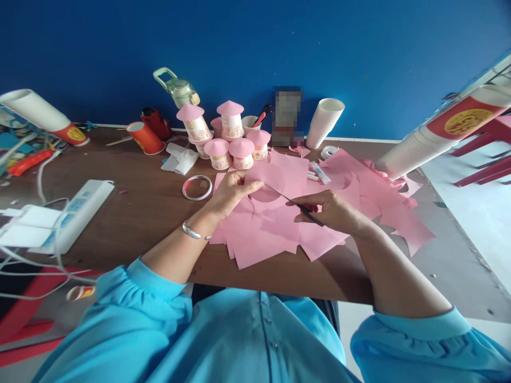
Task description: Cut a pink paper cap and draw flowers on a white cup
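Note:
My left hand pinches a round piece of pink paper over a pile of pink paper sheets on the brown table. My right hand grips scissors whose thin blades point left into the pink piece. A silver bracelet sits on my left wrist. Both arms wear turquoise sleeves.
Several paper cups with pink cone roofs stand at the back, beside a white cup stack, a long cup stack, glue sticks, a tape ring, red cups, a kettle. A power strip lies left.

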Motion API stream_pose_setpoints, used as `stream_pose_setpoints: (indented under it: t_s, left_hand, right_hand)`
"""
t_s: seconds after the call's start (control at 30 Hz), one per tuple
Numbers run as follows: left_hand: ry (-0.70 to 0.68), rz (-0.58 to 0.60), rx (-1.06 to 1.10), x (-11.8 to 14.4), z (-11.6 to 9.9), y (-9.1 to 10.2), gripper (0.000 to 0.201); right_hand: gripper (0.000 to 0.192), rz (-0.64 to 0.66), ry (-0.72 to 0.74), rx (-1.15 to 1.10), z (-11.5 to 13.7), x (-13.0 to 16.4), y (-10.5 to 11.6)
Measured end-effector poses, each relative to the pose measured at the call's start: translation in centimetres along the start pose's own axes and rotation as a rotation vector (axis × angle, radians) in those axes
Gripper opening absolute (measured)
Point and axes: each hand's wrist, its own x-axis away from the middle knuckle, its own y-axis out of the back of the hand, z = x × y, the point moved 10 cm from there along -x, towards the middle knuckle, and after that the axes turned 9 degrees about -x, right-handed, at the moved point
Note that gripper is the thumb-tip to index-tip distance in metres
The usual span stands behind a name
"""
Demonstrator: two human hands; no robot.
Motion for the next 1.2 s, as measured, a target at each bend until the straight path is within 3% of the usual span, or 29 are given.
stream_pose_setpoints:
  t_s: [0.6, 1.2]
  left_hand:
    - [0.022, 0.001, 0.01, 0.08, 0.21, 0.11, 0.029]
    - [0.005, 0.013, 0.018, 0.06, 0.31, 0.07, 0.029]
  right_hand:
    - [0.064, 0.008, 0.021, 0.016, 0.62, 0.02, -0.07]
    - [0.054, 0.025, 0.073, 0.055, 0.48, 0.03, -0.13]
